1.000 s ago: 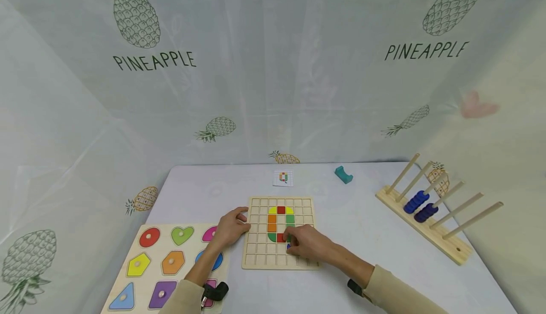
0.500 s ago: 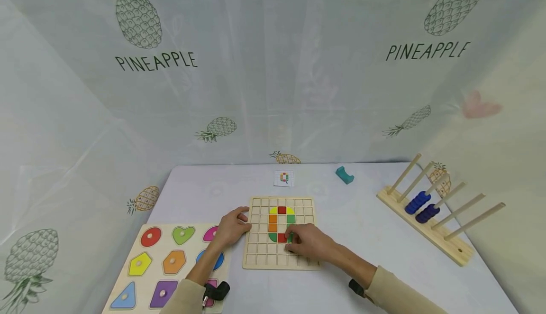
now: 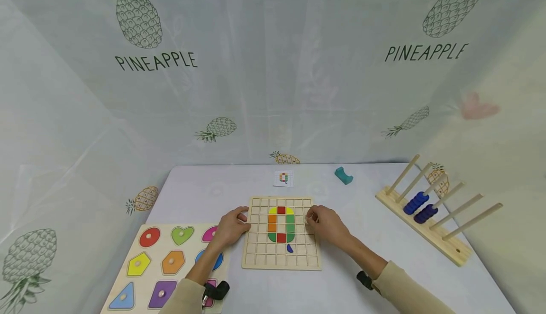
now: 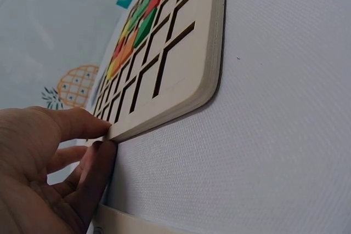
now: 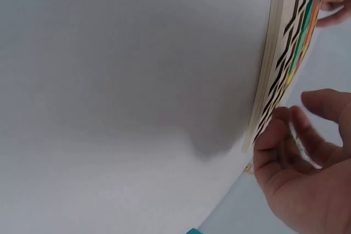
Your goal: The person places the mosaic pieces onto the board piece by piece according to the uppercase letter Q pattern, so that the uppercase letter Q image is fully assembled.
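My left hand (image 3: 232,227) rests at the left edge of a wooden grid board (image 3: 256,259), thumb and fingertips touching its side in the left wrist view. At the board's right edge, my right hand (image 3: 327,225) hovers with loosely bent fingers and holds nothing; a gap shows between thumb and fingers in the right wrist view. Coloured tiles form a ring on the grid: yellow corners, red tiles (image 3: 281,237), orange tiles (image 3: 272,223) on the left and green tiles (image 3: 290,224) on the right. Below the ring's lower right lies a blue rounded tile (image 3: 289,248), turned askew to its cell.
A small pattern card (image 3: 283,178) lies behind the board. A teal curved block (image 3: 343,175) sits at the back. A wooden peg stand (image 3: 426,219) with blue and dark blue beads is on the right. A shape puzzle board (image 3: 141,243) lies left, partly under the left forearm.
My right hand has let go of the blue tile and moved up and right to the board's right edge, uncovering the green tiles and the blue one. The left hand stays put.
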`<move>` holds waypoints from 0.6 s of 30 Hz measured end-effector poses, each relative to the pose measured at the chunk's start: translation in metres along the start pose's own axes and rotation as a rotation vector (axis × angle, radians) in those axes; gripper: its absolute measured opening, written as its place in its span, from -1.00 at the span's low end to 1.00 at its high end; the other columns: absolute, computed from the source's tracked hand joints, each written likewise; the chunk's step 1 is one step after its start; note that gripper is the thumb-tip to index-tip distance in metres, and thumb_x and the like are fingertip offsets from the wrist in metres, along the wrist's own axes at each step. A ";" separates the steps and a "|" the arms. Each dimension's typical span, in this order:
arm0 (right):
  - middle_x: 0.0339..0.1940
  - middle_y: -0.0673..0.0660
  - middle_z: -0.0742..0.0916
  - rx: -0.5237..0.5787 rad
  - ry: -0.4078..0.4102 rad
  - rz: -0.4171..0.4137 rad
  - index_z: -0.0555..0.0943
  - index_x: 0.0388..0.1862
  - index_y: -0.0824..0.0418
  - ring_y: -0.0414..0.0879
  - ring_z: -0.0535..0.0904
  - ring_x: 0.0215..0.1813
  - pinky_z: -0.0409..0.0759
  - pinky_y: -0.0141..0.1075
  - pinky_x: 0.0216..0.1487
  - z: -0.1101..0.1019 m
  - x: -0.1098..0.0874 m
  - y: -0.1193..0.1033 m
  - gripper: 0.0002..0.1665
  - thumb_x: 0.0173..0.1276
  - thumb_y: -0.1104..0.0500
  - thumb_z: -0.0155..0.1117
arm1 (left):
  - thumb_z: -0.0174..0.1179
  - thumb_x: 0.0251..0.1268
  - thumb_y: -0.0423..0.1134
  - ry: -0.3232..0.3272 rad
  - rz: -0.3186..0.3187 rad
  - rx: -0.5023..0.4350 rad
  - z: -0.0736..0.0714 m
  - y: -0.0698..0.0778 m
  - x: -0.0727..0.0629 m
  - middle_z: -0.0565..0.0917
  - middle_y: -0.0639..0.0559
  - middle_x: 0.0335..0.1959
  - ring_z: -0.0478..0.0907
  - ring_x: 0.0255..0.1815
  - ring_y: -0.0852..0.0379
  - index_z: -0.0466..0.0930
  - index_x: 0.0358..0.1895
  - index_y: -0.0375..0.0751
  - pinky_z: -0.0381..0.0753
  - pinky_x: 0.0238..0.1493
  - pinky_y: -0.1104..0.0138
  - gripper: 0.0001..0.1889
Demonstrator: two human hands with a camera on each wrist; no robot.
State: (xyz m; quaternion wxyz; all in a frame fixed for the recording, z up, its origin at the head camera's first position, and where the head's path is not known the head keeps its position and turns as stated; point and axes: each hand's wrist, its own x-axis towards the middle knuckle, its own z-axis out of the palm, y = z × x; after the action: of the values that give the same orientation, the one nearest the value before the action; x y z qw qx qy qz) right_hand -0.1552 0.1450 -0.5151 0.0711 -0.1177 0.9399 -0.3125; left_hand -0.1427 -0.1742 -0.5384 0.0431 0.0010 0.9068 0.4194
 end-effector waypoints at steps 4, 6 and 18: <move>-0.39 0.00 0.61 0.008 0.026 0.043 0.61 -0.13 0.18 -0.14 0.48 -0.40 0.48 -0.30 -0.44 -0.004 0.004 0.008 -0.84 0.34 0.20 0.36 | 0.36 0.12 -0.30 0.003 -0.002 0.012 0.000 0.001 0.000 0.63 0.03 -0.24 0.57 -0.34 0.19 0.54 0.29 -0.24 0.52 -0.31 0.29 -0.42; -0.39 0.00 0.63 0.019 0.013 0.040 0.61 -0.10 0.19 -0.15 0.49 -0.40 0.48 -0.32 -0.43 -0.005 0.005 0.011 -0.80 0.33 0.21 0.38 | 0.37 0.12 -0.30 0.008 -0.003 0.025 -0.001 0.001 -0.001 0.63 0.03 -0.25 0.56 -0.35 0.19 0.54 0.29 -0.24 0.51 -0.32 0.29 -0.42; -0.30 0.07 0.70 0.089 0.010 0.067 0.55 0.16 0.22 -0.15 0.55 -0.37 0.54 -0.31 -0.37 -0.011 0.004 0.014 -0.58 0.36 0.17 0.36 | 0.35 0.12 -0.31 0.019 0.014 0.072 0.001 0.009 -0.004 0.63 0.03 -0.27 0.53 -0.40 0.20 0.55 0.28 -0.27 0.47 -0.34 0.28 -0.42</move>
State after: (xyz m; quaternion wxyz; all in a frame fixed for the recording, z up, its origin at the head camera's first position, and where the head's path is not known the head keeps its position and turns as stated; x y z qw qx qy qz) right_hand -0.1637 0.1613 -0.5151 0.0819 -0.0813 0.9289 -0.3518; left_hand -0.1390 -0.1676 -0.5323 0.0315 0.0048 0.9216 0.3869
